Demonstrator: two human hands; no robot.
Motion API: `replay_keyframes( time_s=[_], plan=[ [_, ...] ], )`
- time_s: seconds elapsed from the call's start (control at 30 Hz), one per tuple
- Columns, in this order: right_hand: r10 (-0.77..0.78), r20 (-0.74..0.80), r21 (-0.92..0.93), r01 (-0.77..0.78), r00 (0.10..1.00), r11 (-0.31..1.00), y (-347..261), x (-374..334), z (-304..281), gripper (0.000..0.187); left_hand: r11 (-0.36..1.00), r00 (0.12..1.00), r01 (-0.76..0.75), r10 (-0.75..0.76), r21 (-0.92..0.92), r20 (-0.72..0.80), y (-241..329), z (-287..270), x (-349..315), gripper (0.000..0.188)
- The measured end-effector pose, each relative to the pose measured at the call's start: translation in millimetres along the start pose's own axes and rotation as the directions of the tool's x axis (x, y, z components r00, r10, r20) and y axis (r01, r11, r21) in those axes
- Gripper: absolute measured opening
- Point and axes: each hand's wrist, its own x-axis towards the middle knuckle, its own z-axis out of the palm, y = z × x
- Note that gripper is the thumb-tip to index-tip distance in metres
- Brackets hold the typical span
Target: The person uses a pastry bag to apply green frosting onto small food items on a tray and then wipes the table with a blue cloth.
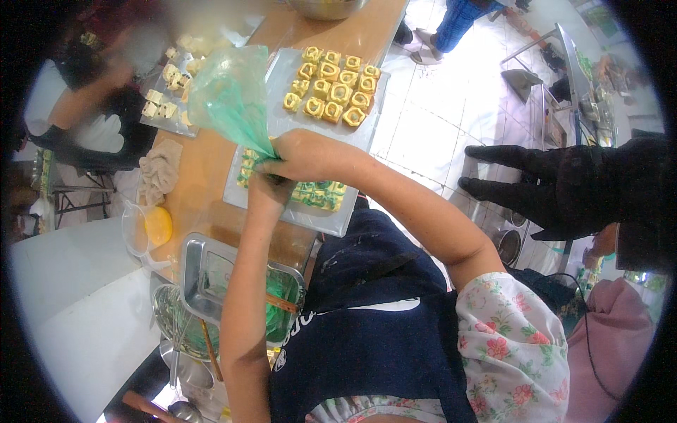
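A clear piping bag point(229, 99) with green cream inside leans up and to the left over the table. My right hand point(303, 154) is closed round its gathered neck. Just below, my left hand point(271, 185) is closed round the bag's lower part; its fingers are partly hidden and in shadow. The bag's tip is out of sight behind my hands. Under them, small yellow cake pieces point(321, 196) carry green cream on a grey tray point(342, 222). Farther up are several yellow pieces point(340, 94) with pale yellow rims and no green on them.
At left are a crumpled cloth point(161, 171), a plastic jug point(135, 227) with something yellow, and a tray of pale pieces point(163, 120). Nearer stand a metal pan point(201, 243) and a bowl with a whisk point(176, 331). Other people stand left and right; a metal bowl point(328, 8) is far off.
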Motion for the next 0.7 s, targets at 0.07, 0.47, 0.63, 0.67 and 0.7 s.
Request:
replay_keyframes(
  time_s=[0.07, 0.47, 0.63, 0.67, 0.7],
  plan=[
    [0.004, 0.014, 0.007, -0.004, 1.0, 1.0, -1, 0, -1, 0.044, 0.997, 1.0, 0.004, -0.004, -0.081, -0.005, -5, 2, 0, 0.018],
    [0.007, 0.033, -0.007, -0.006, 0.999, 1.0, 2, -1, 3, 0.039, 0.993, 1.0, 0.01, -0.01, -0.117, 0.001, -12, 9, 2, 0.016],
    [-0.011, 0.011, -0.007, 0.011, 1.0, 1.0, 4, 0, 5, 0.038, 0.995, 1.0, -0.015, 0.014, -0.094, -0.021, -1, 6, 1, 0.017],
    [-0.011, 0.017, -0.003, 0.011, 1.0, 1.0, 5, 0, 5, 0.038, 0.997, 0.999, -0.032, 0.03, -0.07, -0.032, 1, 6, 1, 0.018],
    [-0.011, 0.024, 0.0, 0.011, 1.0, 1.0, 7, 0, 5, 0.039, 0.997, 0.999, -0.033, 0.031, -0.071, -0.031, 1, 7, 1, 0.018]
  ],
)
